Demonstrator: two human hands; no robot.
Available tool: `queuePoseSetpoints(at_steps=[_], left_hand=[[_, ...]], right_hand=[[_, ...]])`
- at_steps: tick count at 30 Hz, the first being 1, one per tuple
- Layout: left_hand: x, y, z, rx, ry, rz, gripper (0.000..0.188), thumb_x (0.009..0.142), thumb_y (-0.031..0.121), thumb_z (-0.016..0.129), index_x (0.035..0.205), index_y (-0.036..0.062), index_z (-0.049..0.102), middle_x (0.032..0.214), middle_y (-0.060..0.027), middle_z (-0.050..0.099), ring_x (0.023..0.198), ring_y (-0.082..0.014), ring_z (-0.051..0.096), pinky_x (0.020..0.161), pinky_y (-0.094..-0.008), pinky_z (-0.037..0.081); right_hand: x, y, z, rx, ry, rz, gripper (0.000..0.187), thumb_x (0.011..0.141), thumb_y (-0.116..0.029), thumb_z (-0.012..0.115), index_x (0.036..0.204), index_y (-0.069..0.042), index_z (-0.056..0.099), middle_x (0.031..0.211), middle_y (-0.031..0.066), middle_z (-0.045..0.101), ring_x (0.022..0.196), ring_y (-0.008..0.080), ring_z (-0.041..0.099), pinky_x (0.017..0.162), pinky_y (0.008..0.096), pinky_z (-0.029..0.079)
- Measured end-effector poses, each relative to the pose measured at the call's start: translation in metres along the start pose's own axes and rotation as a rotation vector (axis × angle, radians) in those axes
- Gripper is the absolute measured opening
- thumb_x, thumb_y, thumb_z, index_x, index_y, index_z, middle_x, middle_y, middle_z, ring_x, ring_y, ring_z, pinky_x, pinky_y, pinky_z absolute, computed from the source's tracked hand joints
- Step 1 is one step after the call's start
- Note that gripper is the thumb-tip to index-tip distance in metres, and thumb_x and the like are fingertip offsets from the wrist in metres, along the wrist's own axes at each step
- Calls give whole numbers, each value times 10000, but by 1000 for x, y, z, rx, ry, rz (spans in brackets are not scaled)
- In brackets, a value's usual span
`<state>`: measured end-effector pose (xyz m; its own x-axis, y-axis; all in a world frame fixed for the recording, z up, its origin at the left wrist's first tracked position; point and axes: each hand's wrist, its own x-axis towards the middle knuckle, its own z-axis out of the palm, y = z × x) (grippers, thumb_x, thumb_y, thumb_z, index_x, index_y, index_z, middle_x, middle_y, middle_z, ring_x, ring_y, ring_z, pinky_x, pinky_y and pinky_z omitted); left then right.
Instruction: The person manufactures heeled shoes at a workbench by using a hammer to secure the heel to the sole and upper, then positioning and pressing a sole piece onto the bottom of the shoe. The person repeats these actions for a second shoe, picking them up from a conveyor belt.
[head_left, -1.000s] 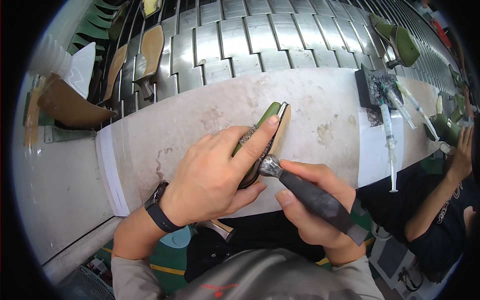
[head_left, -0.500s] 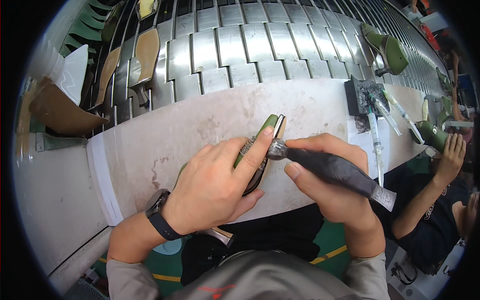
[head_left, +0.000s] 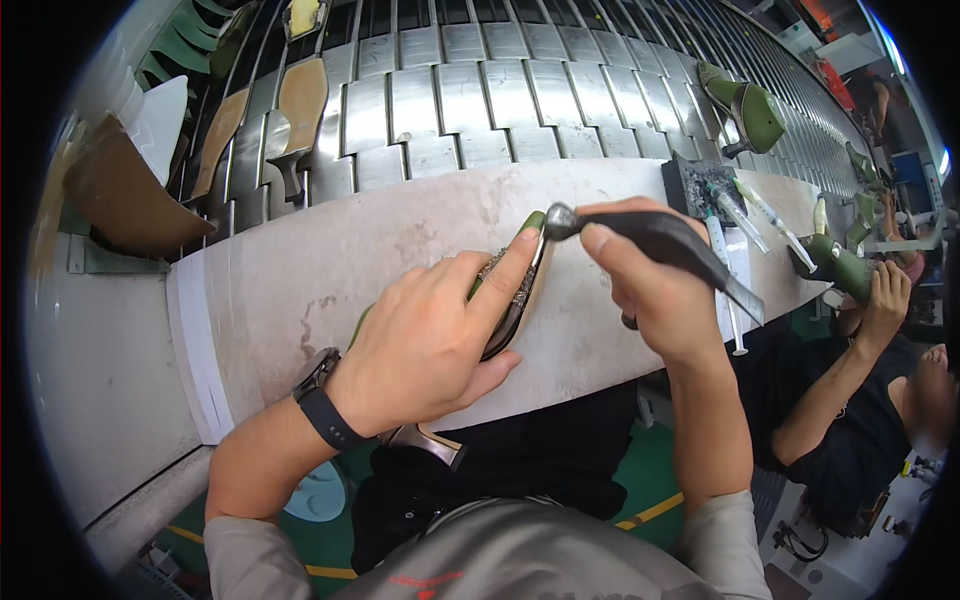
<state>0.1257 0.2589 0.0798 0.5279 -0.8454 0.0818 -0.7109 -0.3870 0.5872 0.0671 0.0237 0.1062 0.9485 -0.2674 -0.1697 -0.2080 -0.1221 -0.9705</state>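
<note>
My left hand point(head_left: 430, 330) is wrapped over a green high-heeled shoe point(head_left: 512, 322), its index finger stretched along the upper toward the toe. The shoe lies on its side, sole turned to the right, with a sparkly band across it; my hand covers most of the upper. Below my left wrist a heel point(head_left: 432, 443) sticks out past the bench edge. My right hand point(head_left: 655, 295) grips a shoemaker's hammer point(head_left: 655, 240) with a dark body and a round metal face. That face is at the toe's edge; whether it touches I cannot tell.
A pale work board point(head_left: 300, 270) borders a metal slat conveyor point(head_left: 410, 100). Tan soles point(head_left: 302, 100) lie on it at left, a green shoe point(head_left: 750, 115) at right. Syringes point(head_left: 740, 215) rest on a black block point(head_left: 690, 185). At right, a co-worker's hand point(head_left: 885, 300) holds a green shoe point(head_left: 845, 270).
The hammer has moved away from me along the shoe's edge, from its forepart to the toe tip. My left hand still holds the shoe in nearly the same place.
</note>
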Motion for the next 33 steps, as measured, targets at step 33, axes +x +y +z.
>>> queuePoseSetpoints(at_steps=[33], left_hand=[[-37, -43, -3, -285, 156, 0, 486, 968, 294, 724, 1303, -49, 647, 1066, -237, 702, 958, -437, 672, 855, -464, 528]], right_hand=[[-103, 40, 82, -692, -35, -634, 524, 730, -39, 885, 1211, 79, 716, 819, 161, 749, 604, 258, 724, 568, 325, 564]])
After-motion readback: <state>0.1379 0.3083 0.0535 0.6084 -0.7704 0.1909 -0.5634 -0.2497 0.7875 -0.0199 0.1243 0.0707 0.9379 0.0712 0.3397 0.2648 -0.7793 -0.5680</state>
